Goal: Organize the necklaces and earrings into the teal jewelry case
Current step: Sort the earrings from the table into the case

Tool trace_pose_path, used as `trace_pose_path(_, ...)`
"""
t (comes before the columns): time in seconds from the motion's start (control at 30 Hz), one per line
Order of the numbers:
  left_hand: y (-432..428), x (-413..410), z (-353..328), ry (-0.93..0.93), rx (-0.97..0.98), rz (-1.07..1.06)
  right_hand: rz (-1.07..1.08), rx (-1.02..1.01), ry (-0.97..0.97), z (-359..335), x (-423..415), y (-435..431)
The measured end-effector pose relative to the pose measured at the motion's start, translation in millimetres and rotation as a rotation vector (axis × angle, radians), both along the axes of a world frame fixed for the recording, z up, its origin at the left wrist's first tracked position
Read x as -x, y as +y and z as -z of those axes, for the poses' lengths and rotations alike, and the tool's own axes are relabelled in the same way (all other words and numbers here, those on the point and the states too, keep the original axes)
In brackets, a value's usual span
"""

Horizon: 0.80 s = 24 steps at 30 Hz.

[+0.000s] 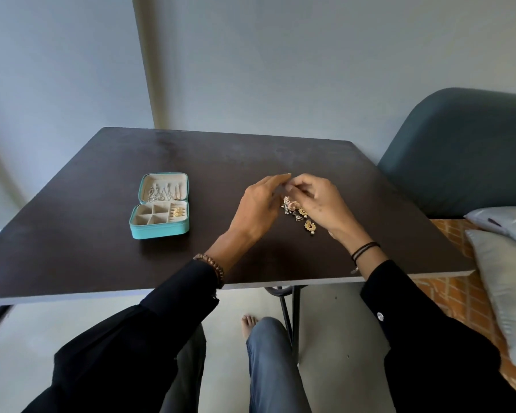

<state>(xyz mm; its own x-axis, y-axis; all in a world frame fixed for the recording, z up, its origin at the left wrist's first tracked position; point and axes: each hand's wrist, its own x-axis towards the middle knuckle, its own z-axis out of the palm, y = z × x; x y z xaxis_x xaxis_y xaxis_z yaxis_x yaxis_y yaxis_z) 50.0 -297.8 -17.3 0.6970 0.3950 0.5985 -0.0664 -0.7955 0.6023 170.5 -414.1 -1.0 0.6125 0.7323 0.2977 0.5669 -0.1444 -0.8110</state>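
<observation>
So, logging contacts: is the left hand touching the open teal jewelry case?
Apart. The head view shows a strip of bare dark table between the open teal jewelry case and the left hand.

Jewelry case (161, 231): teal shell, cream lining
Table (102, 248): dark brown
Earrings (309, 226): gold
Sleeves (176, 296): black
Beaded bracelet (215, 266): brown
Bedsheet (459, 293): orange, brick pattern
Pillows (501, 293): pale grey
Chair (459, 150): dark teal
Wall (280, 70): pale grey-blue
</observation>
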Motion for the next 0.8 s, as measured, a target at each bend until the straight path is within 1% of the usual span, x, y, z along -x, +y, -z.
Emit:
trace_pose_path(0.1, 4, 25, -13, -0.060, 0.044, -0.013, -0.050, -0.043, 0.062, -10, 25, 2)
trace_pose_path(0.27, 12, 72, -21, -0.087, 0.165, -0.038, -0.107, -0.114, 0.144, -16, 68, 5)
trace_pose_path(0.43, 17, 116, -16, -0.198, 0.467, -0.068, -0.217, -0.190, 0.191, -16, 106, 15)
trace_pose_path(0.5, 17, 133, -16, -0.253, 0.535, -0.067, -0.269, -0.204, 0.200, -17, 118, 20)
trace_pose_path(0.6, 22, 155, -15, -0.315, 0.585, -0.068, -0.317, -0.200, 0.198, -18, 135, 28)
trace_pose_path(0.67, 25, 166, -15, -0.321, 0.606, -0.068, -0.335, -0.204, 0.185, -19, 143, 32)
trace_pose_path(0.8, 32, 180, -14, -0.327, 0.583, -0.092, -0.358, -0.177, 0.124, -23, 156, 38)
